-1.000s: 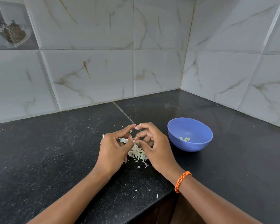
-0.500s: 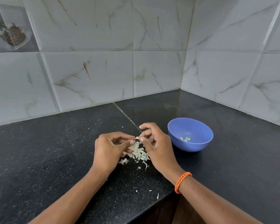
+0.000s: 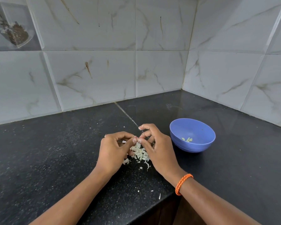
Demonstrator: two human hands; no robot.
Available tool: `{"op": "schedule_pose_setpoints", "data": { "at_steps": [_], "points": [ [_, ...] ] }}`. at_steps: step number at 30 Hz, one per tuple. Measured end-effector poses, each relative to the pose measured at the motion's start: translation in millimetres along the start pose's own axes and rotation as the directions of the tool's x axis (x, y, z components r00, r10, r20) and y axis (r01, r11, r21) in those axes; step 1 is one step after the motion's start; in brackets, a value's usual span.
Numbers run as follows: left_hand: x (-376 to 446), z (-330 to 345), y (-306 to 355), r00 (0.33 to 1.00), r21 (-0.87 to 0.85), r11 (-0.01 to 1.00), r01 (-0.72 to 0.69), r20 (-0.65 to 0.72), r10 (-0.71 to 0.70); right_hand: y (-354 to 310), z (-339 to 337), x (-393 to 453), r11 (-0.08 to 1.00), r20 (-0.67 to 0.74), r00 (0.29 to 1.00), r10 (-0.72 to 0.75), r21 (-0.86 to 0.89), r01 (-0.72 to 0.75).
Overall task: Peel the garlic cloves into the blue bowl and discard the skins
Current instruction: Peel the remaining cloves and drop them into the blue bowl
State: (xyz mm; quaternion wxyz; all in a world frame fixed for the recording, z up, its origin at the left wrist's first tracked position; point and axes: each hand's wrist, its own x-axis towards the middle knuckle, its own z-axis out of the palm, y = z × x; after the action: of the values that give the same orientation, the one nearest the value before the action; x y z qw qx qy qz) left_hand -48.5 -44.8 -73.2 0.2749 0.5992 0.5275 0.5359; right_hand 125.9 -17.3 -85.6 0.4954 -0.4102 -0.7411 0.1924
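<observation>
My left hand [image 3: 113, 151] and my right hand [image 3: 157, 148] meet fingertip to fingertip above a small heap of pale garlic skins [image 3: 140, 153] on the black counter. Both pinch a small garlic clove [image 3: 136, 139] between thumbs and forefingers; the clove is almost hidden by the fingers. The blue bowl [image 3: 199, 143] stands just right of my right hand, with a few peeled cloves [image 3: 187, 139] lying in its bottom. An orange band circles my right wrist.
The black stone counter [image 3: 55, 159] runs into a corner of marble-look wall tiles. Its front edge steps in near my right forearm. Loose skin flakes [image 3: 159, 196] lie scattered near that edge.
My hands shifted slightly nearer to me and to the left, then held over the skin heap; the thumbs now press together on the clove. The bowl has not moved.
</observation>
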Motion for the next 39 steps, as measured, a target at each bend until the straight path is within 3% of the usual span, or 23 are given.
{"op": "schedule_pose_setpoints", "data": {
  "at_steps": [8,12,18,22,28,31,34,39],
  "points": [
    [1.3,-0.3,-2.6,0.999,0.004,1.0,-0.025,-0.032,0.025,-3.6,-2.3,-0.1,0.999,0.006,1.0,-0.009,0.041,0.009],
    [-0.6,1.8,-1.5,1.0,0.019,0.999,-0.027,-0.014,0.027,-1.6,-2.3,-0.1,0.991,-0.094,0.993,-0.069,-0.118,0.058],
    [-1.6,1.9,-2.1,1.0,0.002,1.0,-0.003,-0.028,0.003,-2.6,-3.3,-1.2,0.994,-0.085,0.991,-0.099,-0.045,0.096],
    [-1.8,3.3,-2.5,1.0,-0.014,1.0,-0.014,0.015,0.015,-2.1,-3.7,-1.2,0.996,-0.021,1.0,-0.012,0.086,0.014],
    [1.7,3.9,-8.3,0.996,0.028,0.995,-0.093,0.017,0.093,3.0,-4.4,1.5,0.992,-0.037,0.996,0.077,0.103,-0.072],
    [2.9,1.8,-7.3,0.996,0.0,0.997,-0.078,-0.035,0.078,3.2,-5.3,0.3,0.998,-0.085,0.995,0.055,0.046,-0.052],
    [4.4,-2.4,-6.2,0.994,0.019,0.996,-0.091,-0.06,0.092,0.5,-6.3,-0.8,0.992,-0.147,0.988,-0.048,-0.123,0.029],
    [2.6,-2.3,-6.1,0.994,0.038,0.995,-0.088,-0.058,0.09,1.2,-9.1,1.8,0.91,0.034,0.994,-0.104,-0.4,0.109]
  ]
}}
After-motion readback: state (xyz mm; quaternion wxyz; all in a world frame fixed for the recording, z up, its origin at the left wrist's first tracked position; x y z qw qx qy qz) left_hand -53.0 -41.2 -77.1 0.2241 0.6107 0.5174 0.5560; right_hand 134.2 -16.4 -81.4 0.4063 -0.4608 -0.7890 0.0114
